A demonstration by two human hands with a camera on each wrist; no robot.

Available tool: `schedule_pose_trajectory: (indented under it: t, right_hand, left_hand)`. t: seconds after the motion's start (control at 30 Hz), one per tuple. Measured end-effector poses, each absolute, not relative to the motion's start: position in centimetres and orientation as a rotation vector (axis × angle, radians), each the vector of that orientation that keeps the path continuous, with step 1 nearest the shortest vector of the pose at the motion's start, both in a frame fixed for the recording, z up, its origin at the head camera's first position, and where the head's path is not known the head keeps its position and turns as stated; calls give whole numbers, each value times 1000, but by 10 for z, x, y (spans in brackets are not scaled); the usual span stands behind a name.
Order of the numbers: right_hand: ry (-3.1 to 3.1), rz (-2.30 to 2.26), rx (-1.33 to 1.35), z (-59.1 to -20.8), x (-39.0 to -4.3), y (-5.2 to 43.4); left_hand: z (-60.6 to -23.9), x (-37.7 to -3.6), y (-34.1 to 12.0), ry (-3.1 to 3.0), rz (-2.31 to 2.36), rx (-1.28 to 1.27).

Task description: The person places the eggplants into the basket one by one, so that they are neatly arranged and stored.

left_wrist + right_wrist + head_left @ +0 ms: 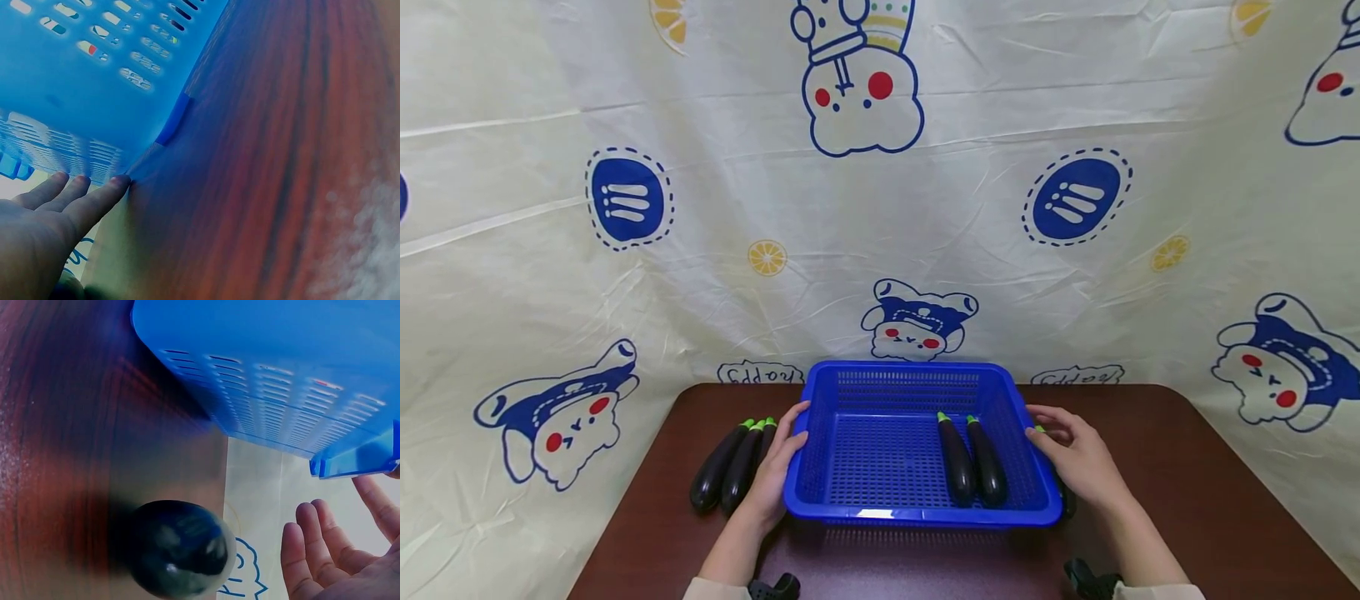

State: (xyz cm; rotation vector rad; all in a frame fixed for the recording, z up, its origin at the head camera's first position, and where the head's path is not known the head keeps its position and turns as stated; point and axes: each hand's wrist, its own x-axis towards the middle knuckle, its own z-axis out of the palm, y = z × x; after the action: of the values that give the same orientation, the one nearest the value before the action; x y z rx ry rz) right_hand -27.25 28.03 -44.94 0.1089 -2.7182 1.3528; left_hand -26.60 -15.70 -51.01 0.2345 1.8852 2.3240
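Note:
A blue plastic basket (880, 517) with slotted walls is between my two hands. My left hand (767, 483) holds its left rim by thumb and index finger. Other left fingers (94, 203) lie nearly straight against the outer wall, low down in the left wrist view. My right hand (1078, 458) grips the right rim, index finger under the lip, the remaining fingers (331, 531) loose and apart from the wall. Inside, on the right half, lie two dark eggplants, one (956, 462) left of the other (987, 467), green stem ends pointing away.
Several eggplants (718, 471) lie side by side left of the basket, partly behind my left hand. Another eggplant (181, 550) lies right of it, mostly hidden in the head view. The brown table (1180, 483) meets a printed white cloth (962, 217) at its far edge.

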Motion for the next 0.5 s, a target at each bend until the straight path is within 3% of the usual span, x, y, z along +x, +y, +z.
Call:
schedule_pose_trajectory:
  t: [0.5]
  right_hand:
    - [-2687, 1434, -68, -460, -267, 293]
  left_hand:
    - [-511, -267, -157, 1865, 2334, 248]
